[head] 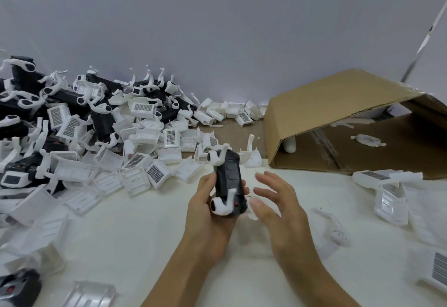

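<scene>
Casing point(227, 178), black plastic, likely light and rigid, stands upright inside the left hand's point(205, 214) curled fingers. Grip it mid-body, because its white clips point(222, 206) look snappable. The right hand point(278, 207) hovers beside it, fingers spread and holding nothing. A parts pile point(96, 125) lies beyond the fingertips.

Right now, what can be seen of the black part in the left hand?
The black part is an oblong body, seemingly moulded plastic. Two white curved arms with round ends sit on it, one at the top, one at the bottom; a small red dot shows near the lower end. It stands nearly upright above the table. The left hand grips its lower half; the right hand is open beside it, contact unclear.
</scene>
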Demonstrator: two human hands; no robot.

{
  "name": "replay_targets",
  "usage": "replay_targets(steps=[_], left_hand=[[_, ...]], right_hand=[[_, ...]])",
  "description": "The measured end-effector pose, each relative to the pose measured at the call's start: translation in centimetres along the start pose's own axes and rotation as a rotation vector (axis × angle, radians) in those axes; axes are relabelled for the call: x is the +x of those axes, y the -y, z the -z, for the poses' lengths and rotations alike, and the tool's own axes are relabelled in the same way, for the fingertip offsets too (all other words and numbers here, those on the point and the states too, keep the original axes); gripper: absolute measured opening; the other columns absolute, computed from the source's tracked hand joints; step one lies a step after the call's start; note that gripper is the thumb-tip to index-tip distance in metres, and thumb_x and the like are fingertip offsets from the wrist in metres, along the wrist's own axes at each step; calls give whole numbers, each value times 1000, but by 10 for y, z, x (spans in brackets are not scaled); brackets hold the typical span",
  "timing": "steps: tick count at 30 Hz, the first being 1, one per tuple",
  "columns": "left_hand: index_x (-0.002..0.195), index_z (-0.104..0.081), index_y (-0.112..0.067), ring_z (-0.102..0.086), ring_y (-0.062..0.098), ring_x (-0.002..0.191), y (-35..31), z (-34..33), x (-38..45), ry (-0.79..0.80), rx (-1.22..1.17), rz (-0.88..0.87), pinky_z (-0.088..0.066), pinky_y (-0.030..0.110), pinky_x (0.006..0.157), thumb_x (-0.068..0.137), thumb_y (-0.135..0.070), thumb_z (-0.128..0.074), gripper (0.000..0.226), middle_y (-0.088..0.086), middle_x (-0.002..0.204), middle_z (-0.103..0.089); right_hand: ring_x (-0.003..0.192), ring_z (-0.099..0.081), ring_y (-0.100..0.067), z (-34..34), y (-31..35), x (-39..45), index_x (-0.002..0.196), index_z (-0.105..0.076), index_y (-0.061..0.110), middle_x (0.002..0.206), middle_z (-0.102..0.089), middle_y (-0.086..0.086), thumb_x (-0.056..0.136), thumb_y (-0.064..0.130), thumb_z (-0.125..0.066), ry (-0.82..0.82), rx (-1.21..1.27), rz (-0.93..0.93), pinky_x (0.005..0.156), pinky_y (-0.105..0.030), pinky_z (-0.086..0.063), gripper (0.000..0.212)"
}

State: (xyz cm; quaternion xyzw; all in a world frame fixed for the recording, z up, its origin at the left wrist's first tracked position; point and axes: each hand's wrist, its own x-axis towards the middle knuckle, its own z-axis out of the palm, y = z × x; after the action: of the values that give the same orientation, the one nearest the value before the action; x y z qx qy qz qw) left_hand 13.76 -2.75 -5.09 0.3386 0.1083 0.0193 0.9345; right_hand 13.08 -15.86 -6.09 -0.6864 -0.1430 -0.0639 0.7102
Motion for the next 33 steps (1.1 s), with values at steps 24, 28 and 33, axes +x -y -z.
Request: replay_targets(steps=[24, 28, 33], left_hand=[[111, -67, -17, -37, 25, 141, -27, 48, 18, -596, 1438, -647, -33, 36, 108, 87, -14, -72, 25, 2, 140, -56], [105, -58, -16, -56, 32, 102, -27, 48, 13, -611, 1306, -787, -47, 40, 82, 80, 4, -71, 35, 3, 109, -53], [144, -53, -21, -25, 29, 139, -28, 49, 17, -564, 1469, -542, -28, 35, 110, 84, 0, -66, 65, 6, 158, -30]], right_hand=[[75, -76, -19, 9, 13, 9, 98, -78, 27, 89, -79, -5, 68, 39, -78, 24, 374, -273, 58, -20, -55, 32], [73, -75, -18, 11, 11, 10, 94, -78, 24, 86, -78, -6, 70, 35, -75, 25, 382, -291, 60, -20, -55, 26], [71, -75, -16, 9, 12, 10, 92, -78, 27, 84, -78, -5, 58, 45, -78, 39, 375, -292, 57, -18, -54, 38]])
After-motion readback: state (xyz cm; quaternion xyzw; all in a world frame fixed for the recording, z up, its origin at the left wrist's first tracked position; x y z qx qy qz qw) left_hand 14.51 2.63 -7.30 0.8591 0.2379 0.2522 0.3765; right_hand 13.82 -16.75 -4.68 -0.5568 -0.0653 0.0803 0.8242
